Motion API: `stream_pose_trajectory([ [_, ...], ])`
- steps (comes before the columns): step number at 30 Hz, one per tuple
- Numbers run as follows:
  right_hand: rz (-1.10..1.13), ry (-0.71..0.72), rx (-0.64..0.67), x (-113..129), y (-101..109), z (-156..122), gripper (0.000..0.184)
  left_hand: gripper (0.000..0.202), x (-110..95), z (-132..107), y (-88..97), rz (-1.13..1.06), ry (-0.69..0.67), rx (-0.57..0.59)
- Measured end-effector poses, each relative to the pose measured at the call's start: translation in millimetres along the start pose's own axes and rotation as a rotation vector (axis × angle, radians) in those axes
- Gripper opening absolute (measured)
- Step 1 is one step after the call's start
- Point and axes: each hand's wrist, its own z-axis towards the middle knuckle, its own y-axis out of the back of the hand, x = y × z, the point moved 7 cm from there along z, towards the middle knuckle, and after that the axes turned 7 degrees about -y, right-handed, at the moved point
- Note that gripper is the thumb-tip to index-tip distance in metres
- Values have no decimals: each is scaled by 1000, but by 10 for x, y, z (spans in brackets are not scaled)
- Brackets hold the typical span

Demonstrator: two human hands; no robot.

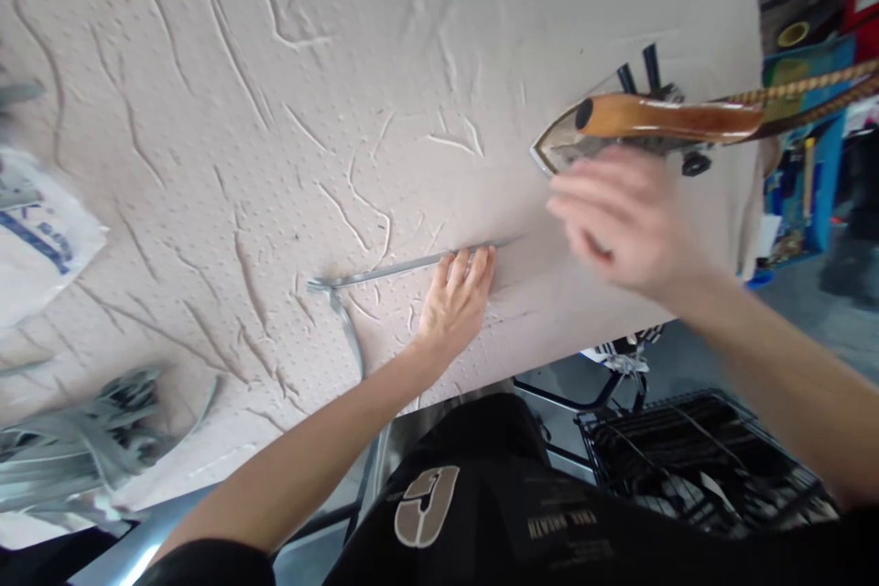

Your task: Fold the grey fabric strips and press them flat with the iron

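Observation:
My left hand (459,298) presses its curled fingertips on the right end of a narrow grey fabric strip (391,270), holding it down on the covered table (481,183). The strip runs left in a straight line, and a loose tail (349,330) bends off its left end toward me. Blurred by motion, my right hand (618,220) hovers just on the near side of an iron (569,142) with a wooden handle (673,117). Its fingers are loosely bent around nothing that I can see, apart from the handle. The iron's tip points left.
A tangled heap of grey strips (82,439) lies at the table's left, near a white plastic bag (45,238). A braided cord (810,84) runs from the iron to the right. Beyond the table's right edge stands a blue bin (828,174); a black wire basket (693,458) stands below.

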Motion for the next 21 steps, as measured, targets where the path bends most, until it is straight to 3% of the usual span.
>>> stream_pose_trajectory([
  [2, -152, -218, 38, -347, 340, 238, 58, 58, -3, 10, 6, 2, -1, 18],
  [4, -282, -411, 189, -688, 452, 391, 86, 58, -3, 13, 3, -6, 3, 30],
  [7, -298, -651, 448, -1106, 294, 437, 101, 59, 3, 9, -12, -35, 15, 24],
  [9, -234, -713, 494, -1234, 167, 435, 100, 60, 5, 4, -12, -47, 17, 1],
  [12, -189, -719, 459, -1208, 119, 390, 101, 62, 8, 1, -1, -61, 15, -24],
  [15, -143, -757, 483, -1019, 142, 224, 104, 62, 9, 3, 19, -72, 7, -43],
  [21, -182, -669, 668, -540, -23, -10, 116, 64, 36, 0, 19, -120, 15, -44],
])
